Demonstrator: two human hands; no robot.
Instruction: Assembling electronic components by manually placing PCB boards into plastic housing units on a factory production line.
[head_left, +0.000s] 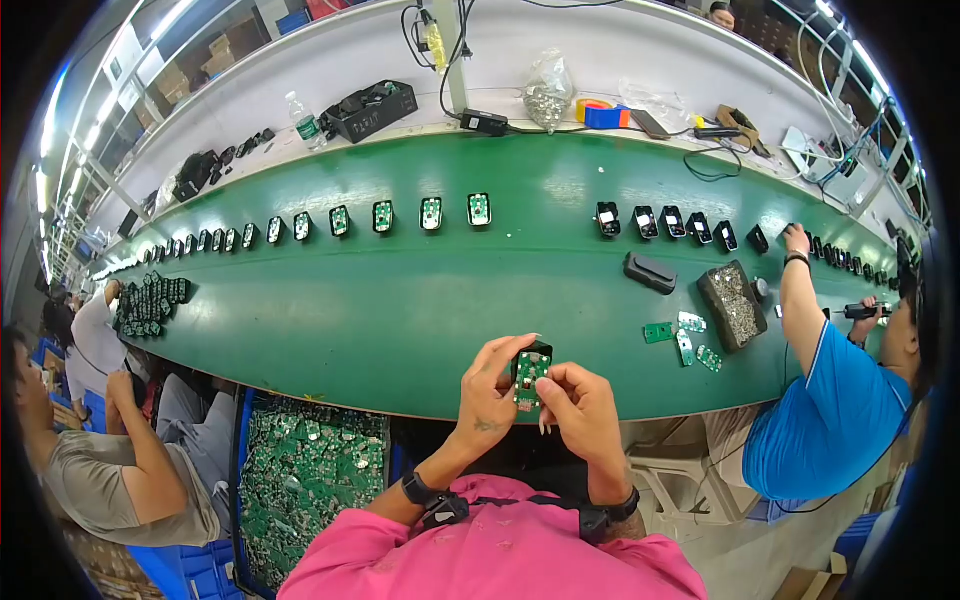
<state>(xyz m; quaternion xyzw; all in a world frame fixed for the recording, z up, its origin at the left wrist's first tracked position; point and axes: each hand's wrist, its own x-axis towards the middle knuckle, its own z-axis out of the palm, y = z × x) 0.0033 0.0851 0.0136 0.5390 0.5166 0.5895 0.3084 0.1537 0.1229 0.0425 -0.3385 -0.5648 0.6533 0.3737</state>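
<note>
Both hands clamped on board-in-casing unit, near edge of bench

Left hand (488, 398) closed on black casing (544, 349), at its left and far sides; right hand (582, 405) closed in at the right, thumb on green circuit board (530, 370). Board faces up, near middle of scene, over the near edge of green bench (430, 285). Casing mostly covered by board and fingers, only dark edges show; underside hidden. Can't tell if board is fully seated. Right fingers partly hidden behind the unit.

Right of the hands: loose boards (658, 332), a dark container (733, 305), contents too fine to make out, and a black case (650, 272) just beyond. Near left, below bench level: blue bin (240, 440) full of boards, partly overlapped by pink sleeve (340, 555).

Farther out, left row of casings with boards (431, 213) shrinks to blur at far left; right row of black units (646, 222) partly blocked by co-worker's hand (796, 240). That co-worker's blue shirt (825, 410) shows, head cut by dark rim. Co-worker in grey shirt (120, 490) at left, also cut off. Far shelf: clear bag (549, 90), contents unclear.
</note>
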